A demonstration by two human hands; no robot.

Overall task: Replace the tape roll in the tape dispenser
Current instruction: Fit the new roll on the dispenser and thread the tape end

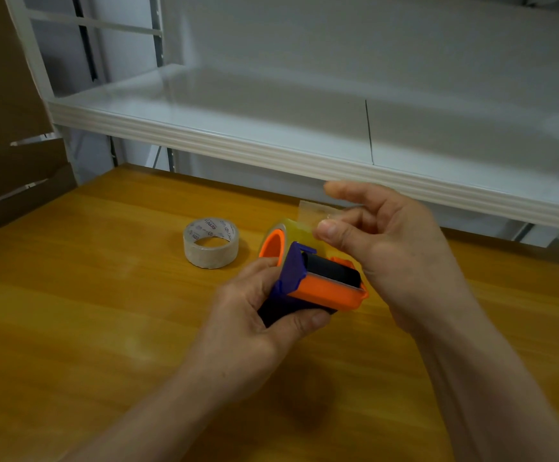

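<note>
The left hand [264, 315] has its grip wrapped tight round the handle of the dispenser [318, 281], holding it just above the surface [88, 311] with the black roller [333, 271] facing up. A clear roll [291, 233] already sits on the orange hub. The right hand [381, 241] pinches the loose tape end [311, 208] between thumb and fingers, lifted off the roll toward the shelf [271, 151]. A second roll [211, 243] lies flat on the surface, just left of the dispenser and apart from it; I'd guess it's the old one.

The threading looks like the step in hand. To do it well, I'd keep the strip taut and square so it doesn't fold on itself, lead it under the purple guard and over the roller, sticky side outward, and keep the handle steady throughout.
</note>
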